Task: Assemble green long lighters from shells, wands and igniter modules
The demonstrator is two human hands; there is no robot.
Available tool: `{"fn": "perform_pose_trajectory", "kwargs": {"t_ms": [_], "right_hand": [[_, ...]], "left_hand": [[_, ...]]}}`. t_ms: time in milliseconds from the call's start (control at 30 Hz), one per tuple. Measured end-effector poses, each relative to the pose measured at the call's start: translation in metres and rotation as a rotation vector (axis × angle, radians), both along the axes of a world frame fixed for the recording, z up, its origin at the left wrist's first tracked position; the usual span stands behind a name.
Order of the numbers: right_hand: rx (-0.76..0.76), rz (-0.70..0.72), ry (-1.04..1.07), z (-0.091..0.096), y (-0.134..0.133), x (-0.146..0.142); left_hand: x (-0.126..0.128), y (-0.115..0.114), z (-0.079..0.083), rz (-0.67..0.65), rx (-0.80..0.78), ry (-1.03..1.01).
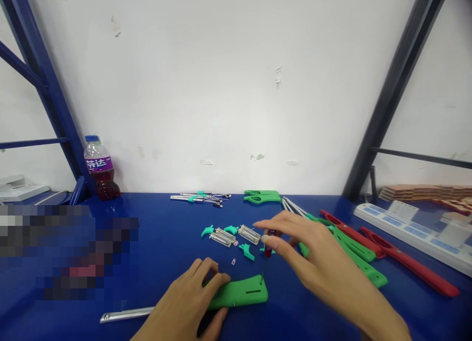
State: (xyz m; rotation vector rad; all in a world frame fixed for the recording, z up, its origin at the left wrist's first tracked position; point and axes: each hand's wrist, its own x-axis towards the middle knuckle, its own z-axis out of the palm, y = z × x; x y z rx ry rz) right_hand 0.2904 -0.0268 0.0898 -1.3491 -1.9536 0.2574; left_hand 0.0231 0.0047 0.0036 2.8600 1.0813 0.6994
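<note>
My left hand (191,294) is closed round a green lighter (243,292) lying on the blue table, its silver barrel (127,315) sticking out to the left. In my right hand (295,245) a small screwdriver with a dark red handle (269,247) stands nearly upright between thumb and fingers. The thin shaft comes down to a hole near the right end of the green handle. Just beyond lie clear fuel tanks (222,237), turquoise triggers (246,252) and tiny pale clips (233,262).
Silver barrels with wires (199,198) and green handle shells (261,196) lie by the wall. Green and red lighters (409,262) spread to the right, beside a white power strip (416,235). A drink bottle (100,169) stands at the back left.
</note>
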Motion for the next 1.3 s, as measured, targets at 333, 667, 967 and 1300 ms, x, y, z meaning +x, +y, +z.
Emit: {"fn": "perform_pose_trajectory", "kwargs": {"t_ms": [333,667,967,1300], "right_hand": [[-0.055,-0.074,-0.038,0.002,0.001,-0.008],[-0.085,-0.038,-0.052,0.000,0.004,-0.016],[-0.114,0.025,0.052,0.007,-0.004,-0.014],[-0.205,0.029,0.192,0.003,-0.008,0.000]], "left_hand": [[0.001,-0.003,0.000,-0.001,0.044,-0.047],[0.001,-0.001,-0.003,-0.005,0.005,-0.022],[0.001,-0.005,0.002,0.000,-0.004,-0.058],[0.000,-0.002,-0.002,0.002,-0.020,-0.032]]}}
